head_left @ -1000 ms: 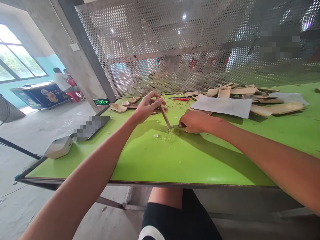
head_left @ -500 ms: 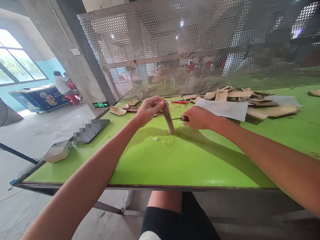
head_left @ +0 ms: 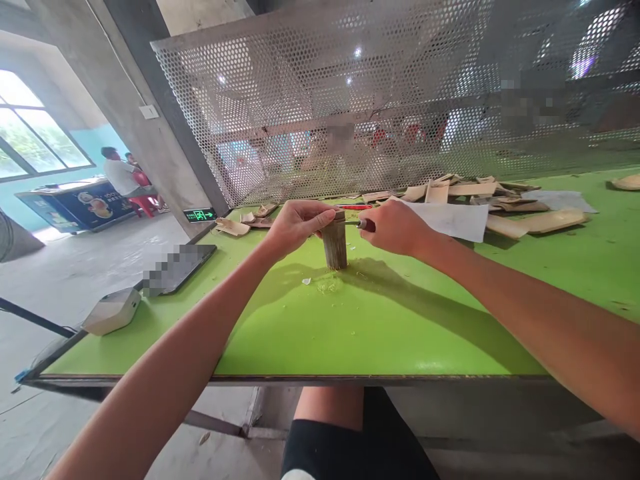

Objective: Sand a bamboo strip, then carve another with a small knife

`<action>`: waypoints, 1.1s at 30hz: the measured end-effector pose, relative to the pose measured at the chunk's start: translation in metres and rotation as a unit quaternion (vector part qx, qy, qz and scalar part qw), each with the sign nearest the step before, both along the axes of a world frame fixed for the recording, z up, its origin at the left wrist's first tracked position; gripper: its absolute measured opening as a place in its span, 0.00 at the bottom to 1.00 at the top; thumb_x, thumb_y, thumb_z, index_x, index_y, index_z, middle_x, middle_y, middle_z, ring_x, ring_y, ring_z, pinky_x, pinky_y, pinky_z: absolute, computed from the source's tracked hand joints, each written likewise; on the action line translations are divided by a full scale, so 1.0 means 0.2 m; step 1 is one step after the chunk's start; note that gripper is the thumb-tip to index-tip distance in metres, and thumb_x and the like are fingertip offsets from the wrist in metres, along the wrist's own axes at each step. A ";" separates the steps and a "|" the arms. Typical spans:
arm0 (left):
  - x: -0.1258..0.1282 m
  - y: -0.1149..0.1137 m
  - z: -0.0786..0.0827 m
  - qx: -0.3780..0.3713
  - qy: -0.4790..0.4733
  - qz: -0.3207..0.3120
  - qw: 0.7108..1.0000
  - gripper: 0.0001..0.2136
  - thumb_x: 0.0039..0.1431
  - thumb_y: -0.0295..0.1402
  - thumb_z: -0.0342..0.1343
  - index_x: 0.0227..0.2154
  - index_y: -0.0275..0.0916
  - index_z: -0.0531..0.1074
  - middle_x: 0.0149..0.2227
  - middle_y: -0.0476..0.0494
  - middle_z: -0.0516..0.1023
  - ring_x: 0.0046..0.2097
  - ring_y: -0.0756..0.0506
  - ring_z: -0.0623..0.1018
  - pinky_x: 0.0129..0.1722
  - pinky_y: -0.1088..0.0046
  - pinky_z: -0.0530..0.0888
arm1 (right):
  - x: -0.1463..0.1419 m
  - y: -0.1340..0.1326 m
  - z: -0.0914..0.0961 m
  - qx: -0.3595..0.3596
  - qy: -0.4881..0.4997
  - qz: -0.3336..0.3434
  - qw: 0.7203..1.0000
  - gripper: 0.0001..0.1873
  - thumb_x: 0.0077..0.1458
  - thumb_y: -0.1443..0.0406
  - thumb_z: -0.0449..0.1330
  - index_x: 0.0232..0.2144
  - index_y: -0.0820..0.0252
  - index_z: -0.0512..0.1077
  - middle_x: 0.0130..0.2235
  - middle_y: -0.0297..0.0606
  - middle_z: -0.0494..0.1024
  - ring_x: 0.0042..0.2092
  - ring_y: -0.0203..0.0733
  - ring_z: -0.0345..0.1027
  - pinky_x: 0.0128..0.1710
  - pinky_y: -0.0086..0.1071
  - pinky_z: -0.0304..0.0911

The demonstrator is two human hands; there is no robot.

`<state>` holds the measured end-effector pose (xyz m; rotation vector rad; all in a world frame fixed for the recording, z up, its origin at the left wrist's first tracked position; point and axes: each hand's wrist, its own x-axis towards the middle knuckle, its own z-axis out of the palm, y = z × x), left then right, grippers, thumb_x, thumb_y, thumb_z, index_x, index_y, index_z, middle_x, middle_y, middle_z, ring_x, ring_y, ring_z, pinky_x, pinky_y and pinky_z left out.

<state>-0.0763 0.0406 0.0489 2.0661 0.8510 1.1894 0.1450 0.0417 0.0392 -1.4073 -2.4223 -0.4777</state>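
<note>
My left hand (head_left: 303, 225) pinches the top of a brownish piece of bamboo (head_left: 335, 248), which stands nearly upright with its lower end on the green tabletop (head_left: 280, 340). My right hand (head_left: 400, 225) is closed around the dark red handle of a carving knife (head_left: 367, 225). Its thin blade points left and meets the bamboo near the top; whether it cuts into it I cannot tell. Fine shavings (head_left: 329, 285) and a small white chip (head_left: 307, 281) lie at the foot of the bamboo.
Bamboo pieces (head_left: 463, 190) and white paper (head_left: 453, 220) lie at the back right, a red-handled tool (head_left: 356, 207) behind my hands. A dark flat tray-like object (head_left: 187, 263) and a pale box (head_left: 113, 311) sit left. Perforated metal (head_left: 300, 100) borders the back; a person (head_left: 120, 175) sits far left.
The bamboo has turned to show a broader face and stands straighter. My right hand has risen, bringing the knife blade from mid-height to near the top.
</note>
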 end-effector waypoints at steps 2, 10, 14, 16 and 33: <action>0.00 -0.01 0.01 -0.003 0.009 -0.001 1.000 0.12 0.57 0.39 0.62 0.36 0.35 0.81 0.34 0.41 0.82 0.32 0.50 0.78 0.29 0.77 0.77 | -0.01 0.00 -0.01 0.003 -0.011 -0.011 1.000 0.14 0.56 0.60 0.54 0.34 0.61 0.77 0.31 0.44 0.79 0.34 0.45 0.69 0.32 0.33 0.49; -0.01 0.01 0.00 -0.015 0.001 0.003 1.000 0.18 0.55 0.46 0.62 0.35 0.34 0.81 0.34 0.40 0.81 0.32 0.49 0.78 0.29 0.75 0.77 | -0.04 0.01 -0.03 0.004 -0.027 -0.041 0.999 0.16 0.58 0.61 0.53 0.39 0.61 0.78 0.34 0.47 0.80 0.36 0.47 0.71 0.31 0.34 0.51; 0.00 0.00 0.00 -0.012 -0.002 0.006 1.000 0.16 0.57 0.45 0.61 0.35 0.34 0.81 0.33 0.42 0.81 0.33 0.49 0.78 0.30 0.75 0.77 | -0.06 0.00 -0.04 -0.002 -0.040 -0.052 0.998 0.17 0.59 0.60 0.53 0.40 0.61 0.78 0.35 0.49 0.80 0.37 0.48 0.72 0.31 0.34 0.52; 0.00 0.00 0.00 -0.012 -0.004 0.013 1.000 0.16 0.58 0.43 0.60 0.35 0.33 0.80 0.32 0.41 0.81 0.32 0.49 0.78 0.30 0.74 0.77 | -0.08 0.00 -0.04 -0.018 -0.055 -0.053 0.997 0.16 0.59 0.59 0.53 0.39 0.61 0.78 0.35 0.50 0.80 0.37 0.48 0.72 0.31 0.33 0.52; -0.01 0.05 -0.02 0.002 0.003 -0.006 1.000 0.18 0.58 0.46 0.60 0.36 0.33 0.80 0.31 0.43 0.80 0.31 0.48 0.78 0.31 0.72 0.77 | -0.10 -0.01 -0.06 -0.009 -0.063 -0.063 0.996 0.16 0.59 0.62 0.53 0.39 0.63 0.78 0.35 0.51 0.80 0.37 0.50 0.73 0.32 0.34 0.53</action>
